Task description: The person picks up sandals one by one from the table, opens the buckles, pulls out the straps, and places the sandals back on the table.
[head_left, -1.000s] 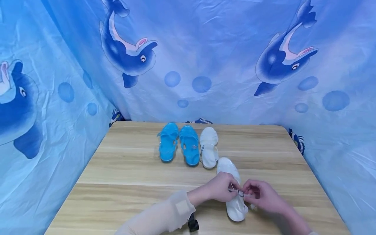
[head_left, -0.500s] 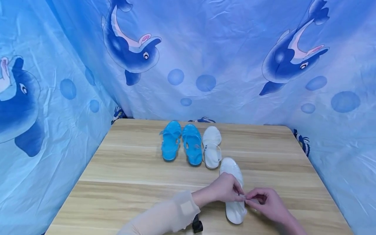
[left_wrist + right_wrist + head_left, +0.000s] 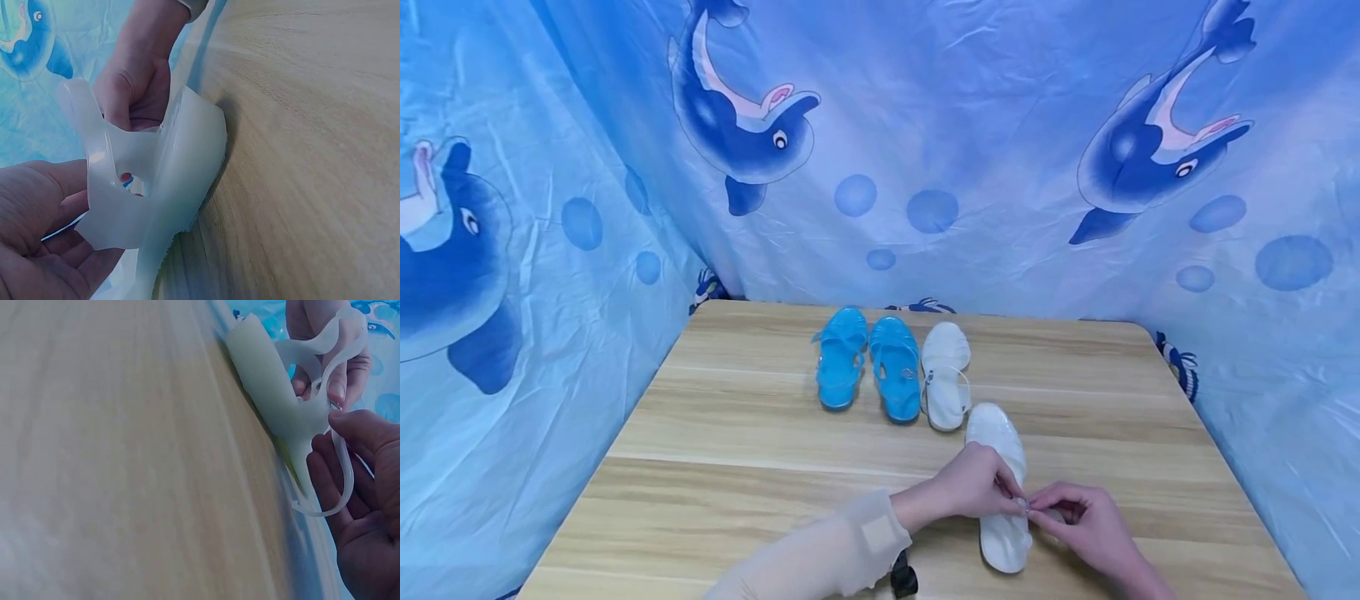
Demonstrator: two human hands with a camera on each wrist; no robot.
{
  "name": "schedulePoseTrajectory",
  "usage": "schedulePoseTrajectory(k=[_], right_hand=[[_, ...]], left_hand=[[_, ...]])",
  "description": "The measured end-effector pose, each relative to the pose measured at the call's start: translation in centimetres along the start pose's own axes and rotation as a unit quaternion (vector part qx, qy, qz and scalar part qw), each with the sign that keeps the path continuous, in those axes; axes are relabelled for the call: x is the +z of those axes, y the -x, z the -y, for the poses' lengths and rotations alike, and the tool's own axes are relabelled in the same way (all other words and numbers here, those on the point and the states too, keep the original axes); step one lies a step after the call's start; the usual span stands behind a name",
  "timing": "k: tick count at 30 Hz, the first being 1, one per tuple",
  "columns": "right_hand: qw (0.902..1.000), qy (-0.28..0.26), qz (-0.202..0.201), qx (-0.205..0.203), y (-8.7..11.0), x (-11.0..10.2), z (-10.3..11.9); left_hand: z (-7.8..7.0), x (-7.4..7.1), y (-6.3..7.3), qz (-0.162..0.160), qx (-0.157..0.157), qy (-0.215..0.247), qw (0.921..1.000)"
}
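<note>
A white jelly sandal point(image 3: 1004, 546) lies sole down near the front of the table, toe pointing away. My left hand point(image 3: 973, 483) reaches across it and pinches the buckle end of its ankle strap at the right side. From the right, my right hand point(image 3: 1090, 521) pinches the strap at the same spot, fingertips against the left ones. In the right wrist view a small metal buckle point(image 3: 335, 406) shows between the fingertips, and the thin strap point(image 3: 344, 478) loops down past the right palm. The heel part point(image 3: 103, 162) stands up in the left wrist view.
Behind the worked sandal, another white sandal point(image 3: 945, 392) with its strap raised stands beside a pair of blue sandals, one point(image 3: 897, 379) next to the other point(image 3: 838, 371). A black object point(image 3: 903, 577) sits by the left sleeve. Blue dolphin-printed curtains point(image 3: 880, 125) enclose the wooden table point(image 3: 715, 433).
The fingertips of both hands have come together over the buckle, which showed between them a second ago. The sandals stay in place while the head view shifts slightly.
</note>
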State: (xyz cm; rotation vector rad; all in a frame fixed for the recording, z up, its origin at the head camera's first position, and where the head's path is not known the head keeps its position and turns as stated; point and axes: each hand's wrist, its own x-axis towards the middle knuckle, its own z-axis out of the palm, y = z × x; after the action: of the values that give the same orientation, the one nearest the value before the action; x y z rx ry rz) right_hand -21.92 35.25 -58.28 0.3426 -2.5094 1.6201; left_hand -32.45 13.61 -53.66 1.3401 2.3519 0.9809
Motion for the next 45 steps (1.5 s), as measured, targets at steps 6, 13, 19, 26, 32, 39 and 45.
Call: schedulePoseTrajectory(k=[6,13,19,26,32,39,45], right_hand=[[0.9997,0.002,-0.023,0.006,0.0,0.3,-0.1],[0.9997,-0.003,-0.024,0.002,0.2,0.4,-0.3],[0.9999,0.01,0.001,0.011,0.1,0.1,0.1],[0.9991,0.032,0.011,0.024,0.3,0.1,0.4],[0.9998,0.015,0.009,-0.008,0.4,0.6,0.1],[0.9966,-0.04,0.06,-0.04,0.2,0.7,-0.8],[0.9905,-0.076,0.092,-0.067,-0.4,-0.5,-1.0]], left_hand=[[-0.2,0.1,-0.3,0.004,-0.009,0.0,0.9999],[-0.2,0.0,-0.2,0.006,-0.003,-0.007,0.9999],[0.0,-0.1,0.0,0.016,-0.01,-0.009,0.9998],[-0.4,0.1,0.3,0.007,-0.005,-0.029,0.9996],[-0.3,0.3,0.6,0.012,-0.013,-0.039,0.9991],[-0.6,0.9,1.2,0.013,-0.031,-0.075,0.9966],[-1.3,1.0,0.9,-0.006,-0.014,-0.114,0.9934]])
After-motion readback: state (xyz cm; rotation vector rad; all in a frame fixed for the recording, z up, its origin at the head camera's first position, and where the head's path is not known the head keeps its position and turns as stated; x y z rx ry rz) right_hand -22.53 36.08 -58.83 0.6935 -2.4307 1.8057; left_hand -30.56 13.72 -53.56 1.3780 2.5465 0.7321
